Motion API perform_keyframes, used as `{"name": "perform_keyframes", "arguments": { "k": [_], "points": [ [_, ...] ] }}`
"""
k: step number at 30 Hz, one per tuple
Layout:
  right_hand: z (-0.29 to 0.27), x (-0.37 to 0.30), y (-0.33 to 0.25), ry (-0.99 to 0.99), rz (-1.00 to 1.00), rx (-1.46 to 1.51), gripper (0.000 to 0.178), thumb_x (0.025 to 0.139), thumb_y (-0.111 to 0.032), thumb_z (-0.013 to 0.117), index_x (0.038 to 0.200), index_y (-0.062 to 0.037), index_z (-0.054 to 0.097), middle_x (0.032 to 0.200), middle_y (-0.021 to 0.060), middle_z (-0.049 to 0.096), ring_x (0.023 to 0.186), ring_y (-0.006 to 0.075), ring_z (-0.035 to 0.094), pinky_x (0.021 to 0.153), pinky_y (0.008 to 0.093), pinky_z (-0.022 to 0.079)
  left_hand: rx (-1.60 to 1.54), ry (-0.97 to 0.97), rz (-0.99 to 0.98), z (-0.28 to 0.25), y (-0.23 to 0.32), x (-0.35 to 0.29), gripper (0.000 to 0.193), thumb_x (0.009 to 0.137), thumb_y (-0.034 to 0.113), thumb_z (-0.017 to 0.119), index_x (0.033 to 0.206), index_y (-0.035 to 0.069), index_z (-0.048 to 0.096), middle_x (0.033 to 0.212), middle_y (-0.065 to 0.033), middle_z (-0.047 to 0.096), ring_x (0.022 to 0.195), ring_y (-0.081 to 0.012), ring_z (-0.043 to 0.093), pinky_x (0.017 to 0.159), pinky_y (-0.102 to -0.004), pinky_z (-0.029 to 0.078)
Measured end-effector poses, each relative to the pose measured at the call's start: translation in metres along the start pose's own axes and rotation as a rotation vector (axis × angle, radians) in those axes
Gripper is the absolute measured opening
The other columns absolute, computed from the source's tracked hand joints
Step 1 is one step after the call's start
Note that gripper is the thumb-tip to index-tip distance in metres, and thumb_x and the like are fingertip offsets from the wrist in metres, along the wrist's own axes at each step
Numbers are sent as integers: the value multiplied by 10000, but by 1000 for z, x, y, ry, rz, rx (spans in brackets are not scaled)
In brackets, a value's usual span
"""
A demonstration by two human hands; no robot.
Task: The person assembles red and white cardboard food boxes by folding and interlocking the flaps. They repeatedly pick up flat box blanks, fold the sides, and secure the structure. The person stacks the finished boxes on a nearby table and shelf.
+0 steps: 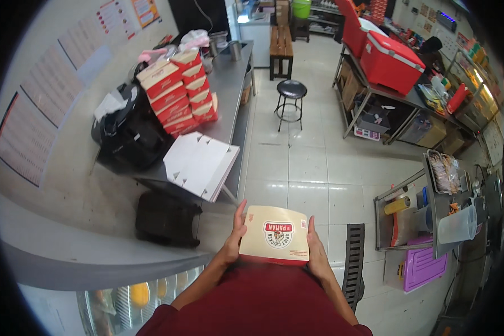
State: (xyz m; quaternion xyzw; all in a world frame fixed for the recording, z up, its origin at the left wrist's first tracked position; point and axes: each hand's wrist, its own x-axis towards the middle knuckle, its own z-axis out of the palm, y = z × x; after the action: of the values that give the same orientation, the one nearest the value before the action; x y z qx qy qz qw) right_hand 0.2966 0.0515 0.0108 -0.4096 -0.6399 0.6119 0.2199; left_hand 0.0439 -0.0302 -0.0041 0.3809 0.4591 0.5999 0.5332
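Observation:
Between my two hands, close against my dark red shirt, is a closed cream and red cardboard food box [253, 238] with a round logo on its lid. My left hand [236, 235] presses its left side, thumb pointing up along the edge. On the opposite side my right hand [317, 252] grips the box the same way. The fingers underneath are hidden. Ahead to the left, a stack of flat white box blanks [199, 162] lies at the corner of the steel table [224, 84]. Behind it stand several folded red and cream boxes [171, 103] in piles.
A black appliance [131, 131] sits left of the piled boxes, with a black bin [168, 219] below. A black stool [291, 89] stands on the tiled floor ahead. At right are a red cooler [392, 61], a steel shelf holding a clear tub [458, 225], and a floor drain grate [354, 263].

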Motion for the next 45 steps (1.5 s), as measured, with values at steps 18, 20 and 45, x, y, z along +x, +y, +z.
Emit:
{"name": "perform_keyframes", "arguments": {
  "k": [18,20,45],
  "points": [
    [13,31,-46,44,-151,180,508,898,20,447,1404,-19,416,1406,191,534,1307,286,517,1129,417,395,225,-7,35,-18,36,-1,673,913,216,380,1535,-24,285,1460,-223,415,1373,-298,401,1190,-399,260],
    [14,39,-44,36,-143,139,508,900,-51,595,1378,-33,424,1375,188,546,1266,290,549,1085,419,437,277,4,29,-24,45,8,609,907,195,407,1473,-26,364,1387,-216,486,1303,-287,472,1144,-398,332],
    [103,227,-133,38,-182,-131,152,1045,-133,523,973,0,530,1065,157,654,957,238,627,879,361,490,135,447,74,-145,99,107,143,1026,114,601,1022,-13,666,1124,-128,695,1009,-137,639,903,-289,508]
  ]
}}
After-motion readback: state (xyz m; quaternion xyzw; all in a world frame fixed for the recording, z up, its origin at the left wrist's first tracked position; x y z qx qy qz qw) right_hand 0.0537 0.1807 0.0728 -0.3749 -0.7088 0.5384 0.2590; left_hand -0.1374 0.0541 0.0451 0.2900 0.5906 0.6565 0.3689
